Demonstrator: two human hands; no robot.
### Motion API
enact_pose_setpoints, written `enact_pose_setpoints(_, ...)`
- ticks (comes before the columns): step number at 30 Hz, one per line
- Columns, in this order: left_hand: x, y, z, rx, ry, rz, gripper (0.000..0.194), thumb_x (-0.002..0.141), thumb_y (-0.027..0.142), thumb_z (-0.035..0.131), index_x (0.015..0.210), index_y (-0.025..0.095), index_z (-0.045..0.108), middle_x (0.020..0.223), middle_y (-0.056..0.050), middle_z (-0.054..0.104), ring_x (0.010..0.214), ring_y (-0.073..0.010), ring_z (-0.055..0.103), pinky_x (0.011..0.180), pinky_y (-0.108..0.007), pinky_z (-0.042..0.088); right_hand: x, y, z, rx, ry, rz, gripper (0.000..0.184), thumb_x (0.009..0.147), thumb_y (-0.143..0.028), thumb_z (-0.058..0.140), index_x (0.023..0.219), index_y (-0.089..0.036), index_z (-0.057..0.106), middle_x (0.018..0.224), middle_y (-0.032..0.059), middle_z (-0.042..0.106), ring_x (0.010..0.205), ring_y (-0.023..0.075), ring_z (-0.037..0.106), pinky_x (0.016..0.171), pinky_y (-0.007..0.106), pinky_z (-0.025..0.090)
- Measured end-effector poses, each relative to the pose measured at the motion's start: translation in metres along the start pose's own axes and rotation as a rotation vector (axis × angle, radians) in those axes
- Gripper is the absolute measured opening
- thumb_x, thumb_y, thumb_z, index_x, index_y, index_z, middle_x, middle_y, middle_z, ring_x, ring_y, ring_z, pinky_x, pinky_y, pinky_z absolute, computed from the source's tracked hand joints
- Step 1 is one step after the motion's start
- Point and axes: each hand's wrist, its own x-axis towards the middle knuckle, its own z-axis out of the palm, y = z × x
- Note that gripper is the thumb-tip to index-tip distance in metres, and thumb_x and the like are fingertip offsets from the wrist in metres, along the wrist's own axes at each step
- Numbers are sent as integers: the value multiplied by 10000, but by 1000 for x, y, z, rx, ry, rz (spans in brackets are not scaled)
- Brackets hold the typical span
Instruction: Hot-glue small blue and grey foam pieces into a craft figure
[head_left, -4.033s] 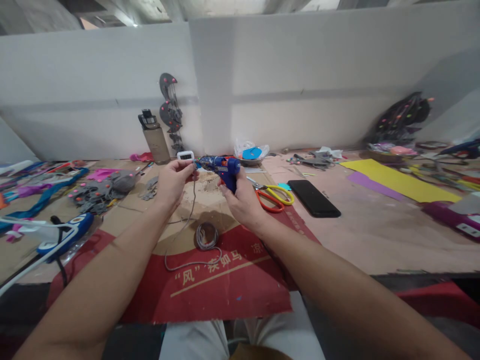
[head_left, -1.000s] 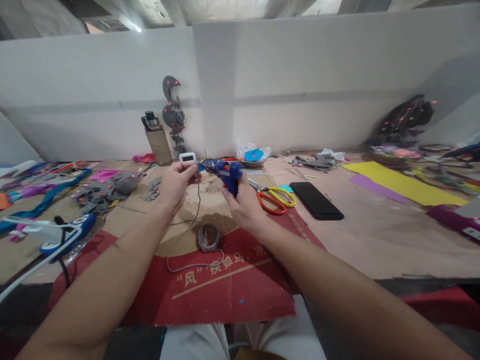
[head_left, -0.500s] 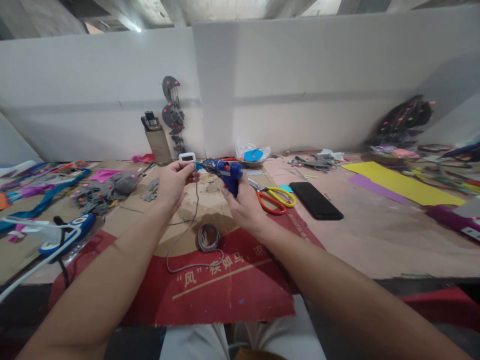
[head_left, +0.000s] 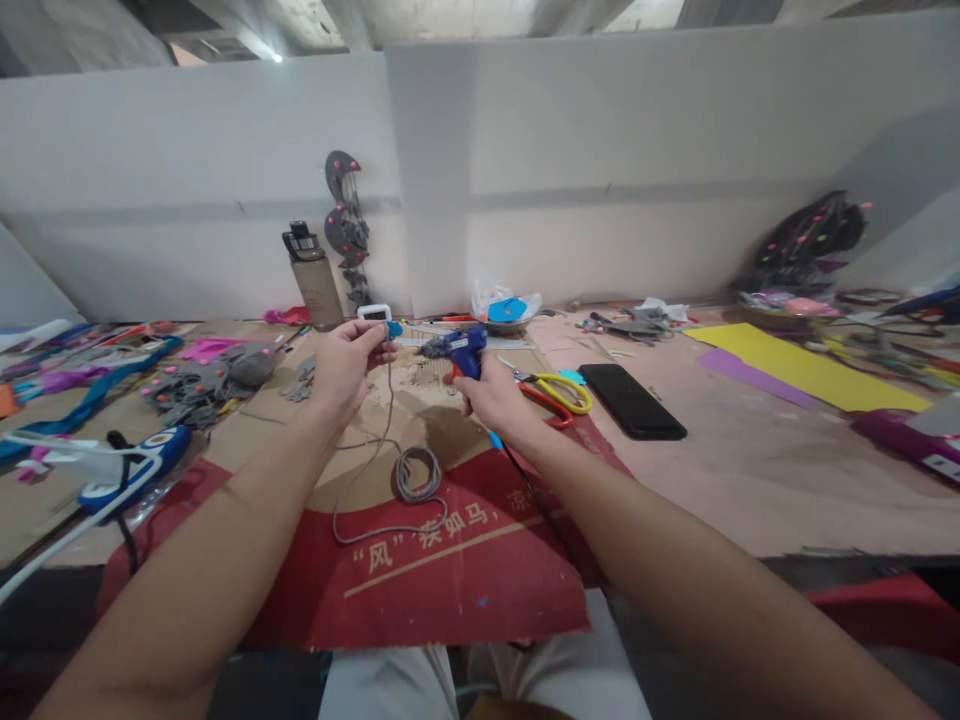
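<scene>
Between its thumb and fingers, my left hand [head_left: 351, 362] pinches a small blue round piece [head_left: 394, 329]. A thin grey cord [head_left: 391, 395] hangs down from those fingertips and runs to a loose coil [head_left: 418, 474] on the cardboard. My right hand [head_left: 495, 388] is wrapped round the handle of a blue glue gun [head_left: 466, 348]. Its nozzle points left at the blue piece, with a gap between them. Beside my right wrist lie scissors [head_left: 568, 393] with red and yellow handles, partly hidden by that hand.
Red-printed cardboard [head_left: 465, 590] covers the table in front of me. A black phone [head_left: 632, 401] and a yellow sheet [head_left: 806, 365] lie to the right. A bottle [head_left: 315, 280] stands at the back. Grey pinned pieces [head_left: 210, 380] and a blue-and-white power strip [head_left: 139, 468] are at left.
The glue gun was touching or close to the blue piece; my right hand has drawn it right and slightly down. My left hand stays nearly in place, and the blue piece shows more clearly.
</scene>
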Motion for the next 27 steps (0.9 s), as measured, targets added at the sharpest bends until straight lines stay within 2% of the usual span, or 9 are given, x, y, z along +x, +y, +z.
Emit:
enact_pose_setpoints(2, -2, -2, 1, 76, -16, 49, 178, 643, 267, 698, 736, 144, 610, 647, -12, 599, 566, -117, 578, 520, -238, 467, 4, 4, -2, -182, -133, 170, 213, 762, -202, 516, 968, -155, 545, 822, 107, 650, 648, 214, 605, 580, 336, 474)
enact_pose_setpoints(4, -4, -2, 2, 239, 0, 166, 157, 669, 285, 673, 740, 154, 627, 648, -4, 597, 563, -110, 553, 501, -227, 430, 5, 4, -6, -455, -176, 178, 216, 745, -229, 564, 936, -128, 579, 926, 174, 638, 843, 283, 610, 720, 394, 470)
enact_pose_setpoints(6, -8, -1, 2, 446, 26, 322, 128, 698, 283, 646, 751, 167, 651, 654, 5, 595, 558, -97, 517, 503, -219, 395, 1, 1, -9, -656, -88, 100, 262, 747, -291, 595, 928, -101, 588, 1052, 232, 586, 1050, 346, 525, 864, 461, 408)
enact_pose_setpoints(8, -11, 0, 3, 621, 30, 477, 98, 718, 257, 627, 758, 175, 664, 684, 6, 600, 565, -90, 493, 527, -221, 381, -3, -5, -11, -651, 55, 27, 283, 775, -346, 576, 921, -105, 572, 1090, 228, 554, 1116, 349, 464, 921, 486, 359)
enact_pose_setpoints(11, -16, 3, 4, 776, -16, 669, 59, 727, 203, 609, 743, 178, 660, 731, -2, 612, 590, -93, 491, 575, -232, 392, -7, -20, -7, -210, 109, -40, 202, 819, -349, 509, 907, -168, 502, 999, 124, 578, 990, 238, 527, 874, 409, 408)
enact_pose_setpoints(15, -19, 4, 5, 859, -85, 804, 67, 736, 171, 593, 749, 178, 658, 759, -15, 630, 625, -106, 519, 626, -244, 416, -6, -39, 10, 531, -44, 68, 275, 741, -296, 582, 932, -213, 402, 918, 28, 588, 844, 138, 573, 789, 312, 455)
enact_pose_setpoints(18, -18, 4, 4, 876, -86, 801, 84, 749, 173, 581, 772, 177, 662, 769, -21, 642, 658, -116, 550, 653, -247, 428, 0, -48, 19, 779, -113, 187, 369, 685, -268, 623, 942, -226, 361, 788, -31, 570, 707, 110, 574, 722, 297, 473)
enact_pose_setpoints(21, -18, 2, 3, 867, -65, 734, 83, 746, 184, 584, 773, 173, 661, 738, -18, 648, 652, -116, 567, 643, -239, 433, 8, -50, 22, 728, -60, 214, 280, 698, -283, 588, 900, -229, 401, 678, -73, 487, 571, 85, 488, 576, 251, 453)
enact_pose_setpoints(27, -17, -4, 3, 671, -115, 458, 175, 771, 280, 578, 870, 155, 650, 742, -34, 671, 628, -128, 620, 609, -240, 480, 12, -42, 22, 403, 138, -33, 67, 770, -256, 496, 773, -190, 507, 718, -29, 514, 647, 101, 475, 607, 244, 399)
